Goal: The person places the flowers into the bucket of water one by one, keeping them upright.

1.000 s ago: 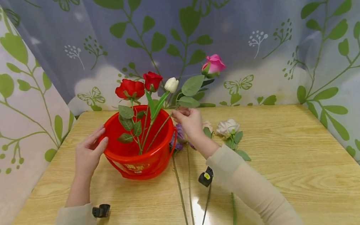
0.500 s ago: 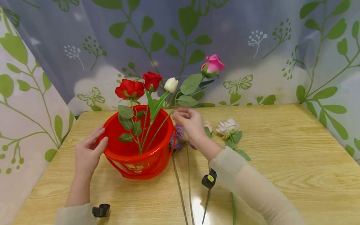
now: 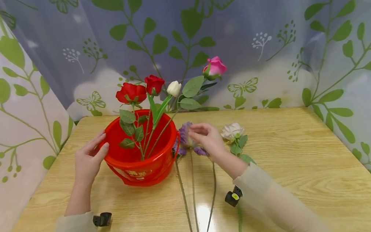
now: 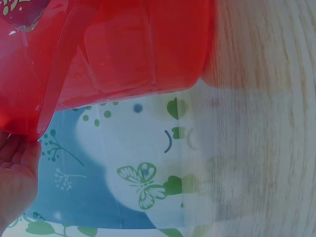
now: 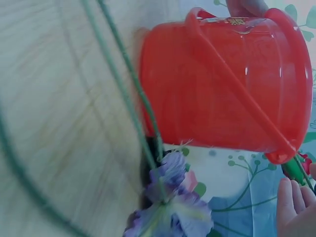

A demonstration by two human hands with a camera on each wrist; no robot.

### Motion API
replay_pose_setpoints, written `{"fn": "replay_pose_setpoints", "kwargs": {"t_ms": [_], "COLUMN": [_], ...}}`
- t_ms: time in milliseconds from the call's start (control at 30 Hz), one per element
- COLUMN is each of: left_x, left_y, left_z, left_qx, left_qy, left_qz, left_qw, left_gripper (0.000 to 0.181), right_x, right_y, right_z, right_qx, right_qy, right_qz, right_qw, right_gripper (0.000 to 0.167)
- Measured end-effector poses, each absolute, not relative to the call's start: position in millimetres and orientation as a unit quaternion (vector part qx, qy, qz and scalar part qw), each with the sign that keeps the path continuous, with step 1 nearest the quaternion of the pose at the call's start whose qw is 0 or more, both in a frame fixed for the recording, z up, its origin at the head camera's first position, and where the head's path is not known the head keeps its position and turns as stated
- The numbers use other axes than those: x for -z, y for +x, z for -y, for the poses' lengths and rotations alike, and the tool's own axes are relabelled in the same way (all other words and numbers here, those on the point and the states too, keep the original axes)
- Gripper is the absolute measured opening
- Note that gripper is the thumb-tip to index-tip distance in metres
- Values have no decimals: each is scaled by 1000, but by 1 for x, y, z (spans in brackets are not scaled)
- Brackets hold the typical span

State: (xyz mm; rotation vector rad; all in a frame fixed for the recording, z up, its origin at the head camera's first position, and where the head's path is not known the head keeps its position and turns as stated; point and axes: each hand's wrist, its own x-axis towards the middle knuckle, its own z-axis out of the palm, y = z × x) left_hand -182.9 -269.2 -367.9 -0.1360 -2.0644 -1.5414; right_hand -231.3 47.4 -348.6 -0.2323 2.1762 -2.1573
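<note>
Tabletop (image 3: 301, 157): relaxed left hand (image 3: 89, 159) touches bucket (image 3: 155, 169); loose, empty right hand (image 3: 211, 140) near purple flower (image 3: 184, 135).

Bkt (image 3: 141, 173): on tbl (image 3: 292, 158), btwn L fingers (image 3: 97, 141) & R fingers (image 3: 200, 126)
Tulip (image 3: 174, 88): in bkt, lf/bhd R fingers
Iris (image 3: 184, 133): on tbl, lf/below R fingers
Loose rose (image 3: 232, 131): on tbl, rt of R fingers
Backdrop (image 3: 231, 31): bhd all

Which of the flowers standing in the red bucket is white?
The closed bud between the smaller red rose and the pink rose; the other three blooms are red or pink.
</note>
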Motion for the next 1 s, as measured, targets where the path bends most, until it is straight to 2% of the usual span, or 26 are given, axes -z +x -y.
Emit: {"fn": "replay_pose_setpoints", "kwargs": {"t_ms": [600,1000], "left_x": [368,366], "left_y": [-181,-181], "left_z": [270,268], "left_qx": [575,574], "left_qy": [-50,-43], "left_qz": [768,769], "left_qw": [277,278], "left_gripper": [31,31], "right_x": [381,398], "right_y": [-203,-187], "right_z": [-141,-178], "right_qx": [618,591], "right_qy": [-67,-36], "right_qz": [-781,-801], "right_qw": [62,90], "right_gripper": [30,37]}}
